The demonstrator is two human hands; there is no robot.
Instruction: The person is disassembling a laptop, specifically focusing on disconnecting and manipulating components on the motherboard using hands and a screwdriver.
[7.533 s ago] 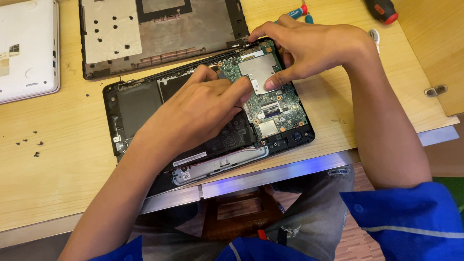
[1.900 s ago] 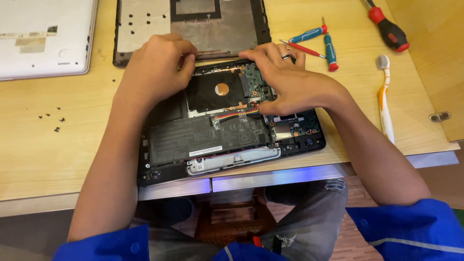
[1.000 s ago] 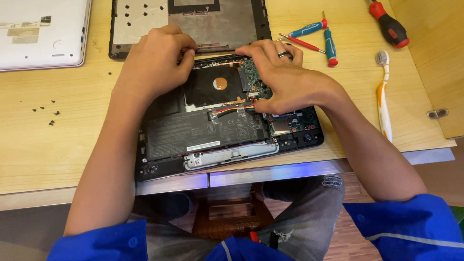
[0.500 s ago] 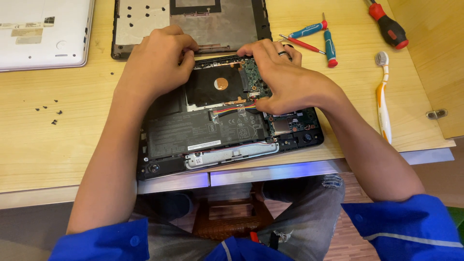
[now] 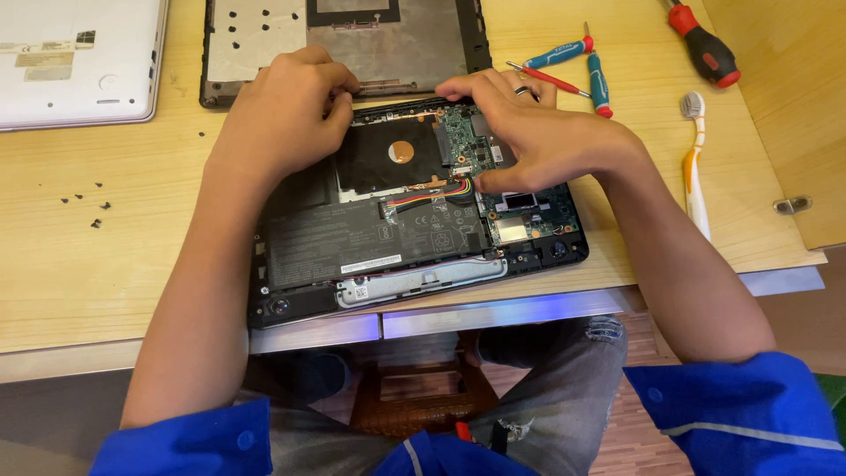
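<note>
An opened black laptop base [image 5: 291,304] lies in front of me, showing a flat battery [image 5: 370,242], a black drive [image 5: 392,159] and a green circuit board [image 5: 533,220]. My left hand [image 5: 282,115] is curled over the base's back edge, fingertips at the drive's upper left corner. My right hand [image 5: 546,141], with a ring on one finger, lies spread over the circuit board. Its fingertips rest on the back edge and its thumb presses beside the coloured wires [image 5: 432,192].
The removed bottom cover [image 5: 388,44] lies just behind the base, with a white laptop [image 5: 70,53] at the far left. Small screwdrivers [image 5: 599,84], a red-handled screwdriver [image 5: 705,44] and a toothbrush [image 5: 694,167] lie to the right. Loose screws [image 5: 88,207] dot the wooden table [image 5: 132,264] at left.
In the oldest frame both hands worked on the circuit board; they now sit at the base's back edge. Over the last second they barely moved.
</note>
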